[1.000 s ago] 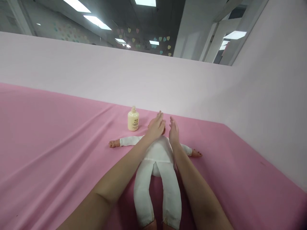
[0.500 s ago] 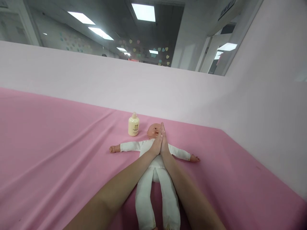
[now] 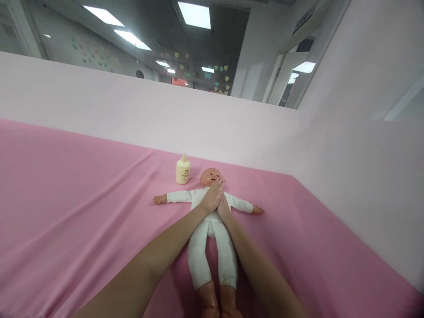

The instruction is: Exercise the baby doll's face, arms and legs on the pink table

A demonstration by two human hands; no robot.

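Note:
A baby doll [image 3: 198, 249] with a white cloth body lies on its back, arms spread, its bare feet toward me. Over its chest, my left hand [image 3: 212, 195] lies palm to palm against my right hand [image 3: 224, 206], fingers stretched out and pointing toward the doll's head. The left hand leans over the right and hides most of its fingers. Nothing shows between the palms. The fingertips overlap the lower part of the doll's face in this view; whether they touch it I cannot tell. A cream pump bottle [image 3: 183, 170] stands upright beside the doll's head, to the left.
A pink sheet [image 3: 99, 198] with creases covers the surface under the doll. White wall [image 3: 149, 112] rises behind it and along the right. Above the back wall, a window [image 3: 212, 48] shows ceiling lights and heart stickers.
My hands have tilted from upright to leaning right, the left now more on top, and sit slightly lower. The view has shifted, so more of the doll's face and its feet show.

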